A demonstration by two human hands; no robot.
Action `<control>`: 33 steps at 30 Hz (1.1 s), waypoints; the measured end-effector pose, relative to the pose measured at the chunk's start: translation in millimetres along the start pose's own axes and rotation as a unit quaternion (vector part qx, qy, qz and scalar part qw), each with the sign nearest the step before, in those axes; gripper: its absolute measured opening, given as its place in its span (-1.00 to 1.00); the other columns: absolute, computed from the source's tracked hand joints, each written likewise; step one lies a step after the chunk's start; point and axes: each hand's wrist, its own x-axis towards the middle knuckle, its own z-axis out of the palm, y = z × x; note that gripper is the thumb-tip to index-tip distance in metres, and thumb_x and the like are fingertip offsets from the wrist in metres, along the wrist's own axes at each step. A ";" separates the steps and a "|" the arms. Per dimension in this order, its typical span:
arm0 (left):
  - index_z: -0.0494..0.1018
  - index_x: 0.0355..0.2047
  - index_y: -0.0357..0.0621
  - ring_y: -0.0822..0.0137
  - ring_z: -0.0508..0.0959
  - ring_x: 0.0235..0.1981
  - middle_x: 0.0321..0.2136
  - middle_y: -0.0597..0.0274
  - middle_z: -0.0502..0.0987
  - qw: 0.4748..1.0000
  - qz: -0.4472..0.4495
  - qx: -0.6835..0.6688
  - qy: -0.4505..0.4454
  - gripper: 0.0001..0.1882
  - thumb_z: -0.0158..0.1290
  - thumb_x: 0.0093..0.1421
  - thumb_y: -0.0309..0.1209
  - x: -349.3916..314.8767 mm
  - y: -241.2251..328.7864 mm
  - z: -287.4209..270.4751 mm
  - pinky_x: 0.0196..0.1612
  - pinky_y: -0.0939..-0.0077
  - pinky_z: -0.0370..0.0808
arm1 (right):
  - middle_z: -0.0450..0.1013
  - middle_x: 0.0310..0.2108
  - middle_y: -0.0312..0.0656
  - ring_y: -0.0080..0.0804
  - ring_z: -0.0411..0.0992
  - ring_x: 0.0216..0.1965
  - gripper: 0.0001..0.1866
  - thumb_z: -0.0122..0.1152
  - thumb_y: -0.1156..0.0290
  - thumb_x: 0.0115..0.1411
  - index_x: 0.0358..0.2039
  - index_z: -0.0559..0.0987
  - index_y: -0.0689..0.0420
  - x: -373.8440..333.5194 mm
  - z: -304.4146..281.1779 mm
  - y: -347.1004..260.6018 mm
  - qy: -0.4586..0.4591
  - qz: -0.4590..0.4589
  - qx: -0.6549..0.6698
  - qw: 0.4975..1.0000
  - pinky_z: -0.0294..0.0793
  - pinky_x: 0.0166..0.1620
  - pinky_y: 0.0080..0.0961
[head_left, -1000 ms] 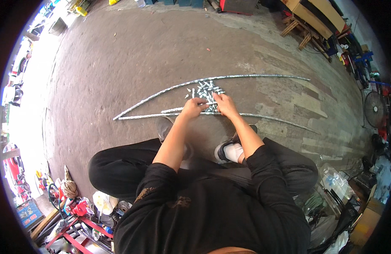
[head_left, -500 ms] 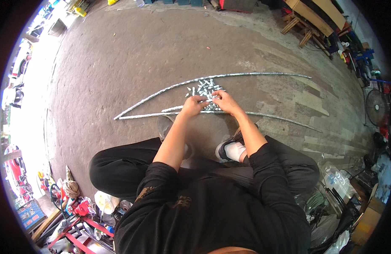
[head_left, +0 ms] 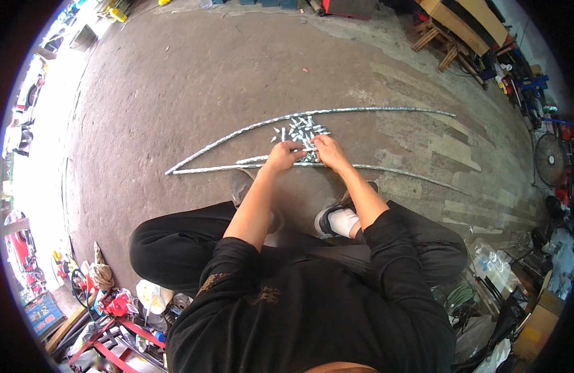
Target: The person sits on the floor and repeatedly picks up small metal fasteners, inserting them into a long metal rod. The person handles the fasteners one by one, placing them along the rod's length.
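Note:
On the floor before me lies a loose pile of small silvery metal pieces, too small to name exactly. My left hand is closed, with a small silvery piece between its fingertips. Just beside it, over the pile's near right side, my right hand is pinched, its fingertips close to that same piece; what they hold is too small to make out. Two long, thin silvery rows, the far row and the near row, flank the pile and almost meet at the left. A shorter row ends by my left hand.
My shoe and bent knees lie just on the near side of the rows. Clutter with red metal bars is at lower left. Plastic bags and cardboard fill the lower right. A wooden stand and a fan stand farther off.
My right hand has drawn slightly nearer to me, its fingers lower over the pile. My left hand keeps nearly the same place, and the rows lie as before.

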 end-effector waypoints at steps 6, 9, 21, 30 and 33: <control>0.59 -0.19 -0.19 0.27 0.59 -0.24 -0.28 0.03 0.62 1.000 -0.005 0.001 0.006 -0.64 0.26 0.04 -0.25 -1.4 0.3 -1.0 -0.12 0.40 0.48 | 0.46 -0.56 -0.22 -0.51 0.38 -0.62 -0.68 0.04 0.20 0.26 -0.17 0.51 0.20 -3.5 1.5 1.3 0.007 -0.012 -0.002 1.000 0.35 -0.54 -0.51; 0.59 -0.20 -0.18 0.30 0.58 -0.25 -0.29 0.07 0.61 0.998 -0.052 -0.046 -0.008 -0.64 0.27 0.02 -0.26 1.1 0.0 -2.4 -0.15 0.41 0.48 | 0.46 -0.56 -0.17 -0.47 0.37 -0.65 -0.67 0.06 0.22 0.23 -0.16 0.52 0.22 -3.0 1.3 7.3 0.049 -0.166 -0.090 0.981 0.33 -0.56 -0.49; 0.59 -0.23 -0.15 0.27 0.58 -0.24 -0.30 0.09 0.61 1.000 -0.029 -0.006 0.008 -0.68 0.28 -0.01 -0.32 3.8 -10.7 0.9 -0.13 0.42 0.48 | 0.54 -0.30 -0.03 -0.17 0.51 -0.25 -0.66 0.07 0.21 0.22 -0.06 0.50 0.12 -3.1 -4.7 0.8 -0.035 -0.091 -0.119 0.988 0.44 -0.16 -0.27; 0.58 -0.16 -0.15 0.25 0.59 -0.22 -0.27 0.04 0.62 0.999 -0.019 0.034 0.011 -0.62 0.26 -0.02 -0.35 -6.0 3.3 6.2 -0.11 0.37 0.48 | 0.38 -0.70 -0.23 -0.53 0.25 -0.80 -0.68 0.03 0.21 0.27 -0.26 0.53 0.26 -10.6 9.8 -8.9 0.001 0.113 0.121 0.986 0.18 -0.71 -0.52; 0.57 -0.13 -0.15 0.26 0.60 -0.22 -0.28 0.03 0.62 0.999 -0.026 0.041 0.001 -0.62 0.25 0.01 -0.31 -5.9 4.5 4.5 -0.11 0.37 0.48 | 0.44 -0.64 -0.22 -0.50 0.35 -0.70 -0.68 0.08 0.20 0.25 -0.22 0.54 0.23 -11.8 1.4 -6.7 -0.029 0.019 0.010 0.999 0.33 -0.60 -0.50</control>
